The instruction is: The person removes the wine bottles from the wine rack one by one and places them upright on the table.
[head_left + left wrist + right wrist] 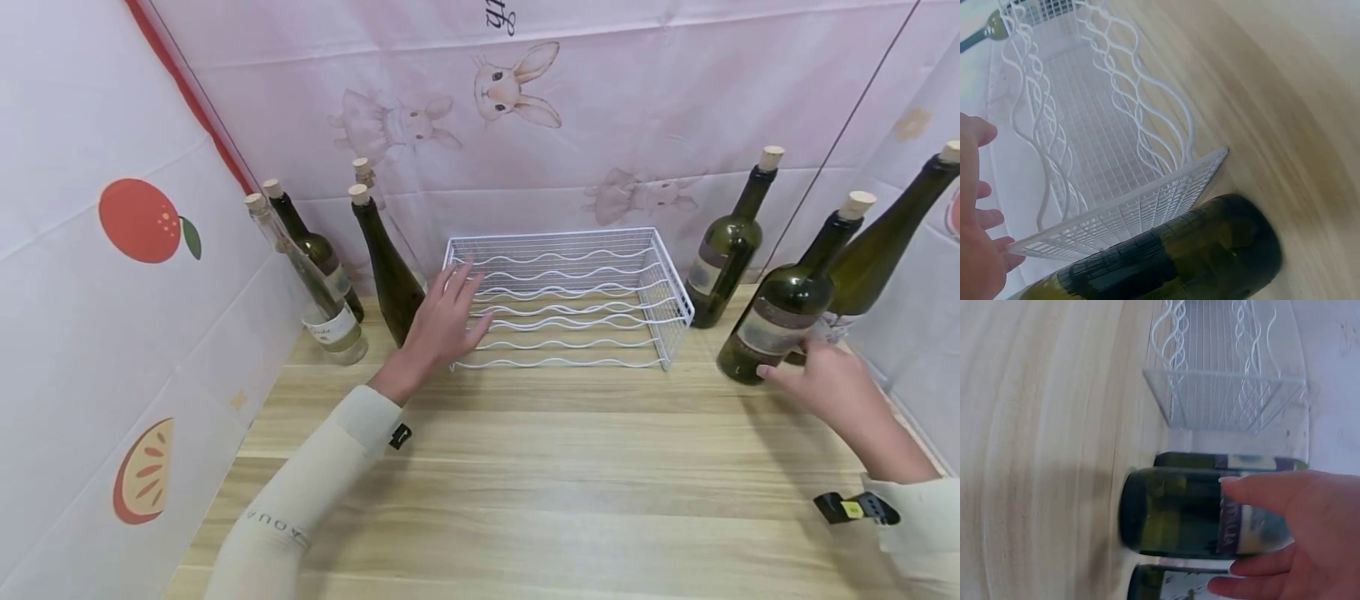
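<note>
A white wire bottle rack (570,360) with wavy rails stands against the back wall. My left hand (444,321) is at its left end, fingers extended over the top edge; in the left wrist view, fingertips (991,217) lie close to the mesh end panel. A tall dark green bottle (386,271) stands beside that hand. On the right, my right hand (836,387) holds a corked green wine bottle (797,292) low on its body. Its thumb (1254,490) crosses the label in the right wrist view, with fingers on the opposite side. The bottle stands upright on the table.
Two more corked bottles, a green one (726,242) and a taller one (873,250), stand near the held bottle. At the left are a clear bottle (337,329), a green bottle (318,250) and another clear one (365,173). Printed sheets (600,100) wall the wooden table (570,483).
</note>
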`<state>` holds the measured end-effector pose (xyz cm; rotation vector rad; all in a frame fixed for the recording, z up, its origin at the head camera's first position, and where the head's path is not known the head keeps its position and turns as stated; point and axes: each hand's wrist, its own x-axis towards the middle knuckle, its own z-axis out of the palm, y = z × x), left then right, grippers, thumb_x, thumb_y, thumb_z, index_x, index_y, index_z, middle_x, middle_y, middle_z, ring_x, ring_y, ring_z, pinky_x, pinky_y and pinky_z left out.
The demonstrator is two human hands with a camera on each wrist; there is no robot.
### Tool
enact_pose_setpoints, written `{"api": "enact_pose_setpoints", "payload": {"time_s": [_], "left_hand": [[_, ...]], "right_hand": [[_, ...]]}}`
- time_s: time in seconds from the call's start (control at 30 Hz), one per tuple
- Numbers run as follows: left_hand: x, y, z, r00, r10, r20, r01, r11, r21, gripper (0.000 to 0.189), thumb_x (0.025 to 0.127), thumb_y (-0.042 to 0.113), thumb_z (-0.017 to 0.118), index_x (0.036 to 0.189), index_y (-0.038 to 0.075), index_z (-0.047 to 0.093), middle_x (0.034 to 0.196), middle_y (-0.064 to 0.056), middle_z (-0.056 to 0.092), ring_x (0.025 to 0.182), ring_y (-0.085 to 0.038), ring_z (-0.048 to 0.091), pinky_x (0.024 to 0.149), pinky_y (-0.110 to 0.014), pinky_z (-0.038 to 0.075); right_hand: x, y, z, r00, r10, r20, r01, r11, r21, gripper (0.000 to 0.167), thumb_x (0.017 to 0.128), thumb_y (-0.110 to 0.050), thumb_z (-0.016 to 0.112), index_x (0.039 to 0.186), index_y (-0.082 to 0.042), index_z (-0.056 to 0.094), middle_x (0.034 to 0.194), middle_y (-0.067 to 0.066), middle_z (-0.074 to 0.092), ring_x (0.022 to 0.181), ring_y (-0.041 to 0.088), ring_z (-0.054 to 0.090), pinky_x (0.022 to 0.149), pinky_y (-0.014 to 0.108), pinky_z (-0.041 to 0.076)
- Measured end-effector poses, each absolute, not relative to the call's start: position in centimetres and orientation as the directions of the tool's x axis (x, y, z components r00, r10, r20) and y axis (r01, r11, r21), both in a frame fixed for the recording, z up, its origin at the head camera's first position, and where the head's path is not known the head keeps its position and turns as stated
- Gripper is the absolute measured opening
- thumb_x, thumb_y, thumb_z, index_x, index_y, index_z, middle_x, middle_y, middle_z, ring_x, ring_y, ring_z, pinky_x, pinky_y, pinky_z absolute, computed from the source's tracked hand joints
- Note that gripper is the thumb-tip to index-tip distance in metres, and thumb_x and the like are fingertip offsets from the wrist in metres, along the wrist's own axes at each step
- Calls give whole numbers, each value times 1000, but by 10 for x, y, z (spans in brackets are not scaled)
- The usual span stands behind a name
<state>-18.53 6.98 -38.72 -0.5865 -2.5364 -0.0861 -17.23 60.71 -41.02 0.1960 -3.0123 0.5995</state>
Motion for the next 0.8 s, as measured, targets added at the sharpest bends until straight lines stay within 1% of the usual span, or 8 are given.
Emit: {"api": "enact_pose_setpoints", "payload": {"time_s": [0.07,0.13,0.23,0.3,0.53,0.67,0.8], "left_hand": [[-180,68,-388,-747,401,531,438,897,-62,64,97,39,68,147,1,54,156,-23,50,143,-44,48,121,-52,41],[-173,66,-390,-731,405,548,450,891,-58,65,95,39,70,145,0,55,155,-23,52,140,-45,51,118,-52,45],[-163,63,-393,-725,407,556,463,885,-44,66,94,40,72,144,-1,56,154,-24,53,139,-47,52,116,-54,47],[-156,61,-395,-724,410,556,472,881,-35,66,93,39,72,144,-1,57,153,-24,54,138,-48,52,116,-55,46],[-136,51,-402,-754,397,523,475,880,18,70,91,37,75,146,0,54,154,-24,52,141,-47,50,120,-55,41],[-126,45,-408,-769,386,509,465,885,31,69,91,39,74,144,-1,56,153,-24,54,142,-45,50,119,-54,43],[-118,38,-414,-749,398,530,487,873,32,69,91,37,76,143,-4,57,151,-24,56,142,-45,50,120,-54,42]], "right_hand": [[-168,604,-407,-990,-115,79,-136,924,-357,77,90,-39,77,133,16,47,120,47,60,104,68,56,80,72,48],[-163,600,-405,-990,-125,71,-141,933,-332,77,90,-42,76,132,17,49,117,46,62,103,67,58,79,72,48],[-155,595,-402,-988,-141,56,-151,939,-308,78,91,-45,75,132,18,52,117,47,61,102,67,59,77,71,49],[-150,590,-401,-986,-156,64,-168,939,-300,79,92,-45,74,131,19,53,115,48,60,100,67,59,76,71,49],[-138,576,-396,-983,-170,72,-183,942,-282,84,93,-45,73,132,25,50,126,51,53,109,67,54,87,75,47],[-136,572,-396,-978,-188,93,-207,939,-273,82,94,-44,73,134,24,50,127,51,52,109,68,54,87,75,47],[-134,568,-400,-961,-236,147,-268,924,-272,76,94,-40,74,134,19,53,129,48,55,112,66,55,89,75,47]]}}
